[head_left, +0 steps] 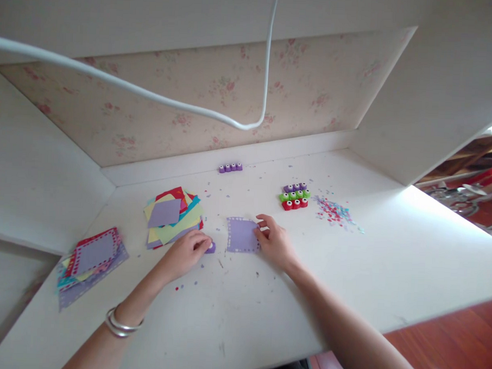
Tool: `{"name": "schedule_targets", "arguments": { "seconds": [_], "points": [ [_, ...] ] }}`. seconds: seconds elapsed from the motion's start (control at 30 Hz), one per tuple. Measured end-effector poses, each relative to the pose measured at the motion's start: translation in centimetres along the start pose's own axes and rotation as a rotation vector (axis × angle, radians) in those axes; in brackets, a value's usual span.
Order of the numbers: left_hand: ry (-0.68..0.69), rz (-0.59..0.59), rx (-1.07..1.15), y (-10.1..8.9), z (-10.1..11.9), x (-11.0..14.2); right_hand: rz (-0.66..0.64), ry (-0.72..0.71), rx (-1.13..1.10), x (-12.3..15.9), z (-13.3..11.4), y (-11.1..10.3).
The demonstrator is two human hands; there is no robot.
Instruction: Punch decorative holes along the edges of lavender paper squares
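1. Good handling seemed to call for a light touch, keeping the lilac paper sheet (242, 236) flat and its perforated border uncreased.
2. That sheet lay on the white desk (297, 328), between both hands.
3. The left hand (188, 251) was closed, fingertips gripping a purple paper punch (211, 249).
4. The right hand (275, 243), half curled, touched the sheet's right edge; whether it pinched, I couldn't tell.

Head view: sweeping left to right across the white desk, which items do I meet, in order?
Stack of sheets with punched borders, pile of plain coloured paper, single purple punch, purple sheet with a punched border, cluster of purple, green and red punches, scattered confetti.
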State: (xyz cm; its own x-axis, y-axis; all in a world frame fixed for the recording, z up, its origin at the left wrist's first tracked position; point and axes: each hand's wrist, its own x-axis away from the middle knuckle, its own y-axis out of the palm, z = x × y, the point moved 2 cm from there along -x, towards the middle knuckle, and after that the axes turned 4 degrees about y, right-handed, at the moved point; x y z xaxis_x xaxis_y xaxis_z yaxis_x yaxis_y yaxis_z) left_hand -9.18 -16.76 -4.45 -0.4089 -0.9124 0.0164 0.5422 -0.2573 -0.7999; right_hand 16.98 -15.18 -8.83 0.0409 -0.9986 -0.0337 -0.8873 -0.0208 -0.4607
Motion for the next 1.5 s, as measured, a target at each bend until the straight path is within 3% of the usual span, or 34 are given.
{"name": "schedule_targets", "arguments": {
  "seconds": [0.1, 0.2, 0.37, 0.47, 0.63, 0.83, 1.0, 1.27, 1.4, 1.5],
  "points": [
    [-0.023, 0.081, -0.066, -0.2, -0.5, 0.8, -0.011, 0.005, -0.009, 0.1, -0.1, 0.1],
    [-0.034, 0.074, -0.102, 0.0, -0.8, 1.2, -0.02, 0.008, -0.015, 0.3, -0.5, -0.1],
    [0.013, 0.101, -0.101, -0.3, -0.9, -0.9, 0.004, -0.009, 0.091, 0.6, -1.1, -0.9],
    [0.047, 0.142, -0.031, -0.9, -0.2, -4.2, -0.026, -0.03, 0.196, 0.8, -1.3, -1.2],
    [0.051, 0.072, 0.045, -0.7, 2.9, -12.4, -0.069, -0.089, 0.33, 1.0, -1.5, -0.8],
    [0.253, -0.016, -0.015, 3.3, 6.3, -22.1, -0.084, -0.086, 0.323, 0.8, -1.5, -0.9],
    [0.322, -0.047, -0.004, 6.8, 7.3, -26.6, -0.095, -0.087, 0.306, 0.7, -1.4, -1.1],
    [0.401, -0.115, 0.057, 8.8, 7.9, -28.2, -0.111, -0.098, 0.309, 0.5, -1.3, -1.0],
    [0.391, -0.095, 0.083, 8.1, 7.6, -27.7, -0.11, -0.092, 0.313, 0.4, -1.3, -1.1],
    [0.353, -0.045, 0.086, 6.4, 6.9, -26.0, -0.107, -0.076, 0.314, 0.5, -1.3, -1.2]
  ]
}}
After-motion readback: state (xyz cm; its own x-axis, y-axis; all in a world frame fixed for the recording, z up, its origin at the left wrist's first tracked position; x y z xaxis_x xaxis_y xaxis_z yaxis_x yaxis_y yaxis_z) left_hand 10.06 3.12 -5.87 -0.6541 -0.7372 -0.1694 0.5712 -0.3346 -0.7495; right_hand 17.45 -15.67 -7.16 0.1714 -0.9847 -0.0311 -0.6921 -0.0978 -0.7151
